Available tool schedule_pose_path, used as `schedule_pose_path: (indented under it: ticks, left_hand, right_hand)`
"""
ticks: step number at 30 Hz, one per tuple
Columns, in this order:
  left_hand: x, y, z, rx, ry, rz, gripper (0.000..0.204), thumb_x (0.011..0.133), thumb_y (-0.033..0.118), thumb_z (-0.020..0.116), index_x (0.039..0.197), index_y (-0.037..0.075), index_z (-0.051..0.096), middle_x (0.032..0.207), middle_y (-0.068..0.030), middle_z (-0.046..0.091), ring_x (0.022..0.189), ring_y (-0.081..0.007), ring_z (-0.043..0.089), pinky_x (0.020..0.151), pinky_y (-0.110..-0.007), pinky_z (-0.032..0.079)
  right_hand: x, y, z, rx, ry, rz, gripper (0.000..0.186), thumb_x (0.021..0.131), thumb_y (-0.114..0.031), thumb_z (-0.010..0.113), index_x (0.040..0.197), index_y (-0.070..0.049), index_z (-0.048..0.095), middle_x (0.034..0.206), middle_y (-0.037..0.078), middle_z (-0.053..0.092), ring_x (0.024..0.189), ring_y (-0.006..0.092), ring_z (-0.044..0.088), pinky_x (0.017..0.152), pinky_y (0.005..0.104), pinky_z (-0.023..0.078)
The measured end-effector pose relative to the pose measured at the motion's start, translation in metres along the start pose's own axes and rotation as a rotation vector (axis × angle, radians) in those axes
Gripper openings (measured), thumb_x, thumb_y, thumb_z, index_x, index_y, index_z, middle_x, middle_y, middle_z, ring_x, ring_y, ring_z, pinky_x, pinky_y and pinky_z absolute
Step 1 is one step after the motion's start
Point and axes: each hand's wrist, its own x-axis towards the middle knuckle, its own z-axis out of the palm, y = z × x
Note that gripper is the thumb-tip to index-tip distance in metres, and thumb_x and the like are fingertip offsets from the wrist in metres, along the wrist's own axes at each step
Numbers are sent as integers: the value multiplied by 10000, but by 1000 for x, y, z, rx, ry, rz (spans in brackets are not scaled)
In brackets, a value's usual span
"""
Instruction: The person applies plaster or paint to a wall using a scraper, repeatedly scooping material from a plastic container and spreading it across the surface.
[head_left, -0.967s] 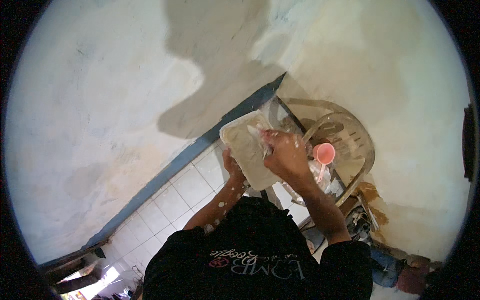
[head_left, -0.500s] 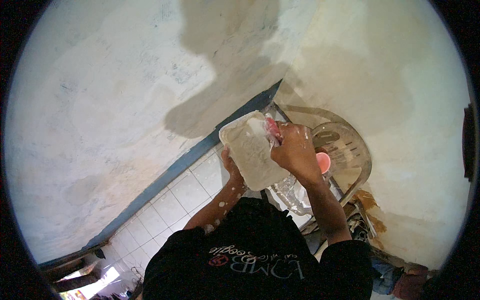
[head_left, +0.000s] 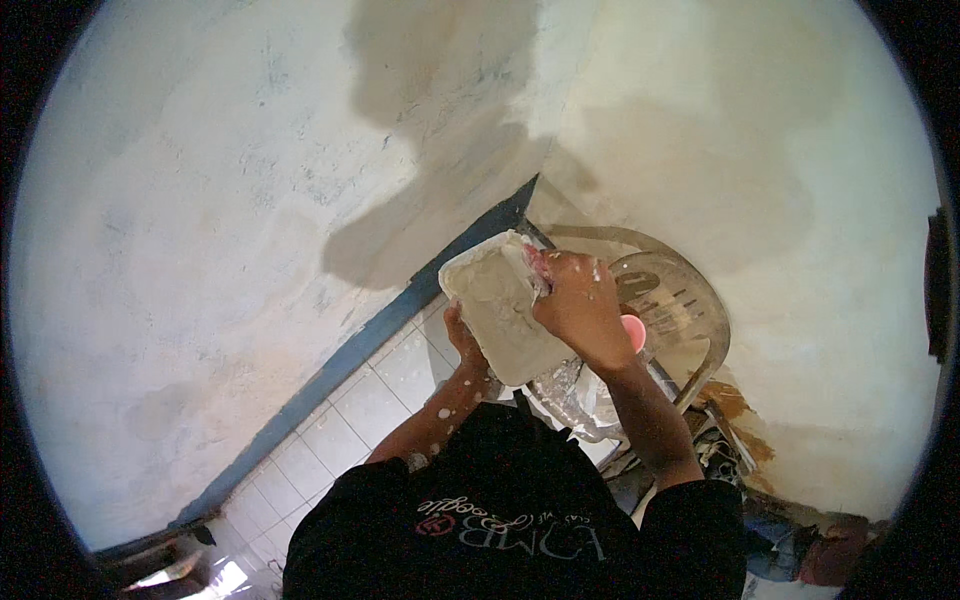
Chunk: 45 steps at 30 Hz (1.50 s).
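My left hand (head_left: 464,337) grips a rectangular tub (head_left: 447,272) from its left side, thumb up along the wall. Grey-white paste, like filler, lies inside it with an uneven surface. In my right hand (head_left: 583,308), fingers closed, is a red-handled putty knife (head_left: 538,263) smeared with paste. It is at the tub's upper right rim; my fingers and the paste hide most of its blade. White splashes dot my left forearm and my right knuckles.
A plastic chair (head_left: 700,290) with a slotted back stands in the wall corner on the right. Beside my right wrist is a pink cup (head_left: 633,333). Patchy walls meet ahead, with a blue band (head_left: 345,362) above the white floor tiles (head_left: 345,428). Cloths (head_left: 830,555) lie lower right.
The putty knife and my right hand have shifted slightly down and left, against the tub's rim. The paste near that corner looks different. The whole view has shifted a little.
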Motion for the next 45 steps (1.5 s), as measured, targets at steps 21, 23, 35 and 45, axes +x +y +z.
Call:
schedule_pose_path:
  ticks: [21,23,35,45]
  left_hand:
    - [-8,-42,-10,99,111,-511,628,774,493,397,1235,66,392,1181,-156,479,1054,-322,477,900,-442,393]
    - [-4,-46,-26,-87,100,-604,674,752,469,455,1270,51,350,1200,-170,467,1052,-334,485,907,-451,390]
    - [-4,-67,-53,24,101,-669,630,819,502,360,1273,66,342,1218,-163,446,1087,-333,456,926,-448,373]
    - [15,-154,-146,221,198,-613,591,825,503,361,1244,87,383,1205,-124,463,1082,-313,455,919,-456,378]
  right_hand:
    - [-52,29,3,67,54,395,230,563,-4,540,789,8,581,745,213,579,720,391,555,636,456,440]
    - [-50,25,-10,20,15,615,217,574,-3,545,788,11,579,749,222,578,725,389,557,637,461,438]
    - [-71,45,18,-87,12,765,250,576,-19,544,817,-15,608,748,191,601,737,363,574,656,427,459]
    - [-133,106,67,59,3,710,430,684,-262,638,1034,-34,532,1000,193,560,886,327,566,770,438,450]
